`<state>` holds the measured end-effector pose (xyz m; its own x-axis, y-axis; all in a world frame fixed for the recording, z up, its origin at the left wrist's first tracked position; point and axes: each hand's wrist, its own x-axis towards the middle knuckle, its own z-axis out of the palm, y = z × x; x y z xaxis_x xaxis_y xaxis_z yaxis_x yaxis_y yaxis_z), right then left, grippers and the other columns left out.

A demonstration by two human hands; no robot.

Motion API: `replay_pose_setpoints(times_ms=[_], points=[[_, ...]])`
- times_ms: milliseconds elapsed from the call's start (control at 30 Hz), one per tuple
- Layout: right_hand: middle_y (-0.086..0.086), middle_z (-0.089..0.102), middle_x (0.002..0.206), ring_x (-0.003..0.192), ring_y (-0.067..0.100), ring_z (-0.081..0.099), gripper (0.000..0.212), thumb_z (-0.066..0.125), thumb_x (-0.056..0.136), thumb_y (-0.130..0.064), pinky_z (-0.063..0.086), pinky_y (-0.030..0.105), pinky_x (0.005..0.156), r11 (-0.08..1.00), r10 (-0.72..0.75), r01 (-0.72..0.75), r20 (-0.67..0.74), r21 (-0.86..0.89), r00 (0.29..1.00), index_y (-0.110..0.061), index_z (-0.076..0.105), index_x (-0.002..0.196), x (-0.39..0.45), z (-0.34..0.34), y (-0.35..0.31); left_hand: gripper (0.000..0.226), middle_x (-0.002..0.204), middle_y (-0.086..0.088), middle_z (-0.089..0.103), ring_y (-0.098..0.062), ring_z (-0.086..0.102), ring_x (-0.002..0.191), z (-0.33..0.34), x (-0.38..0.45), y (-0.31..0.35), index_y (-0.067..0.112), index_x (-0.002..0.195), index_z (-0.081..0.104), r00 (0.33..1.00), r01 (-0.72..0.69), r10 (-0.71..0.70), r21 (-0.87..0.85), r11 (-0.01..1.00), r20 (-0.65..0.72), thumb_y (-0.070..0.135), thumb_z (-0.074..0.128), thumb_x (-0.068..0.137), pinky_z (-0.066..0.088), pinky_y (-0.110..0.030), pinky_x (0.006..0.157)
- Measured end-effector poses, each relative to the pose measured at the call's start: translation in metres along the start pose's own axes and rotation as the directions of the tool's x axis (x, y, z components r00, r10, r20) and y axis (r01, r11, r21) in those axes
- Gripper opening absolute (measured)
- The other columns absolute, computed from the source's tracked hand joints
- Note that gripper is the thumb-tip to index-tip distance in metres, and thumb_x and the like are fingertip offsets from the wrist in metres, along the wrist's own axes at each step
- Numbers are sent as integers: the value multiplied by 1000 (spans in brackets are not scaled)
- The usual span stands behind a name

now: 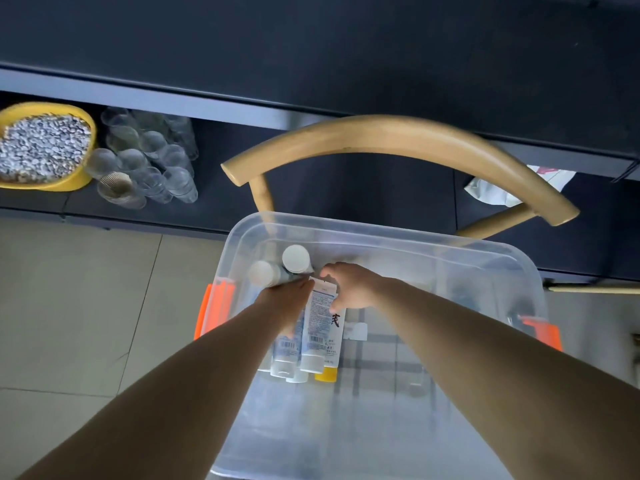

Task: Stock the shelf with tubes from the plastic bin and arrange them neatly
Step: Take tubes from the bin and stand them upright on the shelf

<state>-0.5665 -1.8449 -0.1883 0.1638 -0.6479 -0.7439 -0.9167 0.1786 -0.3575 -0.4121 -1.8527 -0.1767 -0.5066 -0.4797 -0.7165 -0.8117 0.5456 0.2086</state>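
The tubes [313,327] lie bunched inside the clear plastic bin [381,233], caps toward you, with two white-capped ones [296,258] at the far end. Your left hand [287,294] rests on the bunch, though whether its fingers curl round a tube cannot be told, while your right hand [349,285] grips a tube's crimped end. Beyond the bin stands a wooden chair [381,133]; the dark shelf [346,188] holds clear cups [152,161] and a yellow bowl [45,147].

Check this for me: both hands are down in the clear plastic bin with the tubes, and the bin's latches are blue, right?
Not quite. The head view shows the left hand and right hand down in the clear plastic bin with the tubes, but the bin's latches are orange, not blue.
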Motion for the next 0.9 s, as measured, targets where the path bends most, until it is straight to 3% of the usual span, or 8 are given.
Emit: replay_pose_setpoints(times_ms=[133, 233, 300, 433, 533, 667, 800, 900], points=[[2, 46, 142, 126, 22, 47, 76, 77, 76, -18, 40, 31, 101, 1000, -1, 2, 49, -14, 999, -19, 37, 141, 4, -1, -2, 122, 155, 3, 24, -24, 35, 138, 0, 3, -7, 25, 149, -13, 999, 5, -2, -50, 999, 54, 16, 80, 70, 41, -37, 103], [4, 49, 139, 124, 23, 49, 74, 77, 76, -17, 42, 32, 100, 1000, 9, -8, 61, -24, 998, -18, 39, 140, 5, -1, -5, 129, 155, 1, 24, -24, 33, 139, 2, 6, -6, 24, 148, -16, 998, 0, 1, -19, 1000, 69, 18, 83, 67, 40, -38, 106], [5, 51, 136, 121, 24, 50, 71, 76, 76, -16, 43, 31, 96, 999, 10, -8, 52, -38, 999, -16, 41, 138, 5, 1, -6, 128, 154, -1, 27, -23, 33, 139, 3, 6, -7, 20, 149, -10, 997, -14, 14, 5, 1000, 71, 21, 85, 64, 39, -38, 107], [6, 57, 122, 104, 22, 54, 56, 75, 78, -15, 43, 28, 80, 998, 28, -28, 13, -58, 1000, -16, 48, 126, 2, 5, -3, 111, 148, -1, 35, -22, 38, 135, 9, 4, -7, 13, 144, 20, 998, -53, 50, 109, 993, 31, 30, 88, 58, 38, -36, 107], [6, 57, 118, 94, 19, 50, 49, 74, 78, -11, 39, 26, 74, 999, 50, -50, 14, -14, 999, -15, 50, 120, -4, 9, 0, 112, 149, -4, 28, -23, 32, 137, 13, 2, -6, 10, 143, 22, 996, -82, 75, 186, 979, 48, 36, 87, 56, 34, -37, 110], [6, 56, 115, 92, 20, 51, 46, 76, 76, -9, 38, 24, 67, 997, 57, -59, 47, 56, 997, -15, 50, 114, -12, 17, 3, 94, 141, -11, 32, -27, 40, 128, 14, -3, -3, 7, 135, 34, 997, -65, 56, 200, 978, 54, 34, 85, 61, 39, -35, 105], [5, 57, 111, 89, 20, 50, 42, 74, 76, -7, 38, 24, 64, 991, 48, -54, 60, 119, 997, -13, 51, 111, -19, 18, 3, 77, 139, -15, 29, -29, 48, 120, 7, -5, 1, 7, 133, 35, 998, -45, 43, 39, 998, 51, 14, 79, 70, 46, -32, 94], [3, 58, 104, 88, 20, 52, 35, 74, 76, -10, 40, 25, 64, 984, 54, -63, 60, 167, 997, -17, 52, 102, -27, 14, 2, 77, 132, -10, 45, -27, 52, 115, -2, -12, 1, 13, 134, 32, 999, -17, 24, -126, 992, 49, 9, 77, 72, 48, -33, 91]])
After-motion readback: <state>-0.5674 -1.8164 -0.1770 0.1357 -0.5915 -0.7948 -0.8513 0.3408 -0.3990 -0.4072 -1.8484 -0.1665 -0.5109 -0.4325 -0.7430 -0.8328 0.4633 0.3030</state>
